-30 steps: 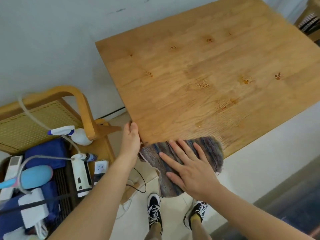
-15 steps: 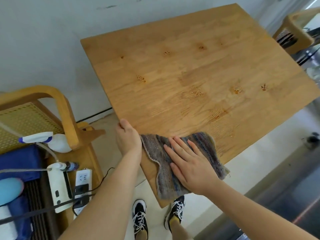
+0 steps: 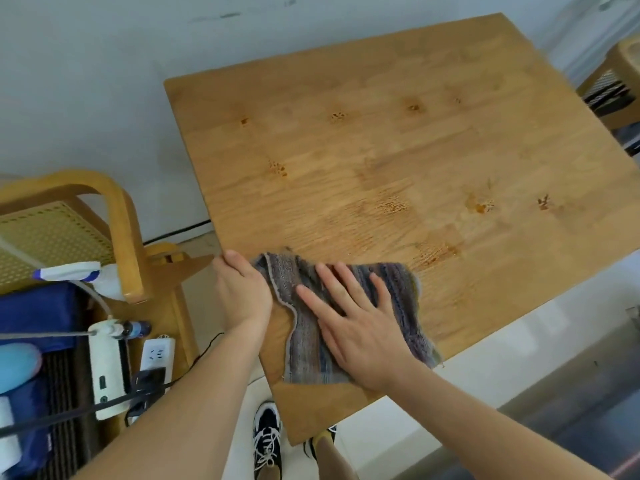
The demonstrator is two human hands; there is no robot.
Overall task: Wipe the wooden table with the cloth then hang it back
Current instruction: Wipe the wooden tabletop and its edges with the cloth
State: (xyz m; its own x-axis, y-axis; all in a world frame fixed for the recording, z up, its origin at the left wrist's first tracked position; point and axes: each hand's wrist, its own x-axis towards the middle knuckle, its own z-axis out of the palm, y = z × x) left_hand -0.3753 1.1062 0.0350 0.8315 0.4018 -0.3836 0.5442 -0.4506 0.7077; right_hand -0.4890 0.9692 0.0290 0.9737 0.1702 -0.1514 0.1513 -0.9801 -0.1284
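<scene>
The table [image 3: 398, 161] is a flat square of pale jointed wood, its grain running in long strips with several dark orange knots scattered across it. A cloth [image 3: 405, 289] lies on the near corner of the top: a thin, rumpled rectangle of coarse striped weave in grey, purple and blue, with frayed edges and a pale hem along its left side.

The right hand [image 3: 360, 320] presses flat on the cloth, palm down, fingers [image 3: 349, 282] straight and spread apart. The left hand [image 3: 242, 289] rests on the table's left edge just beside the cloth's hem, fingers curled down together; whether it pinches the cloth or only grips the wood cannot be told.

To the left stands a chair [image 3: 117, 223] with a curved bentwood arm and a woven cane seat. Below it sit a white power strip [image 3: 107, 368], a wall-type socket block [image 3: 156, 355] and blue fabric [image 3: 38, 317]. 2 black-and-white sneakers [image 3: 266, 441] show under the table's corner on the light floor.
</scene>
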